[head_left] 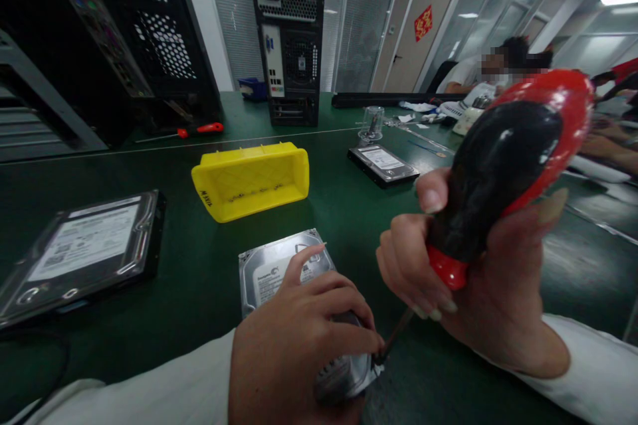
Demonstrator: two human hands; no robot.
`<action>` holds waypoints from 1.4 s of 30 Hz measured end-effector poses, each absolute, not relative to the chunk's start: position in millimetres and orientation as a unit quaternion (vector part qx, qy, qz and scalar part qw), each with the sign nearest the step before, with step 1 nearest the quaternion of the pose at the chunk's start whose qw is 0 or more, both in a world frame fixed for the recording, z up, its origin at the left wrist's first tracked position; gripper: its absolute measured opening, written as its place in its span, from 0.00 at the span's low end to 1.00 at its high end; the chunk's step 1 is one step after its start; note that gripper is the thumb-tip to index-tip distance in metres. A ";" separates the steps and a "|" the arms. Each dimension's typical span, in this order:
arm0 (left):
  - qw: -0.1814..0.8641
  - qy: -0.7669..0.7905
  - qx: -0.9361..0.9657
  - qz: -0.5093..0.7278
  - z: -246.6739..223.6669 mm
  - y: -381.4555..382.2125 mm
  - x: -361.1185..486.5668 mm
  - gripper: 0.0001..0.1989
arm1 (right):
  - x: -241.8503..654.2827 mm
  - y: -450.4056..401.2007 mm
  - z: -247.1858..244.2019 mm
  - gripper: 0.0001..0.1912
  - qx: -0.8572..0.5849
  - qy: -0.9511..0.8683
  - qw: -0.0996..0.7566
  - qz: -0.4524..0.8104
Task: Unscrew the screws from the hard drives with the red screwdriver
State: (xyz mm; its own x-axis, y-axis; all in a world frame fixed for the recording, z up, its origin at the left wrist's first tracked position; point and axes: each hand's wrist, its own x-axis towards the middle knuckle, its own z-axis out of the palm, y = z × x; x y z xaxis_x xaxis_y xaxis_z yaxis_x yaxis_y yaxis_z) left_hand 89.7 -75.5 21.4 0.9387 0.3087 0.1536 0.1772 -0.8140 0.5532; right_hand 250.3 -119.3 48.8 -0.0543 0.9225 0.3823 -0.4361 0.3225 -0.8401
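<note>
My right hand is wrapped round the red and black handle of a screwdriver, whose shaft slants down to the left. The screwdriver tip meets a corner of a shiny silver hard drive part, close to my left fingertips. My left hand is closed over that part and hides much of it. Just beyond it, under the raised index finger, lies a silver Seagate hard drive with a white label. Whether the two silver pieces are one drive I cannot tell.
A yellow bin lies open towards me with small screws inside. Hard drives lie left and right. Behind stand computer cases, a red-handled screwdriver and a clear cup. Another person sits at back right.
</note>
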 end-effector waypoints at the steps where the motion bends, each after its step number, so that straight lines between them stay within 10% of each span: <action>1: 0.278 0.130 0.944 0.118 21.9 -75.7 90.2 0.13 | 250.5 -119.4 48.7 0.15 -0.242 -0.501 0.642 0.527; 42: 0.294 0.114 0.940 0.128 21.9 -73.0 87.3 0.15 | 250.6 -126.8 62.3 0.08 -0.194 -0.573 0.499 0.621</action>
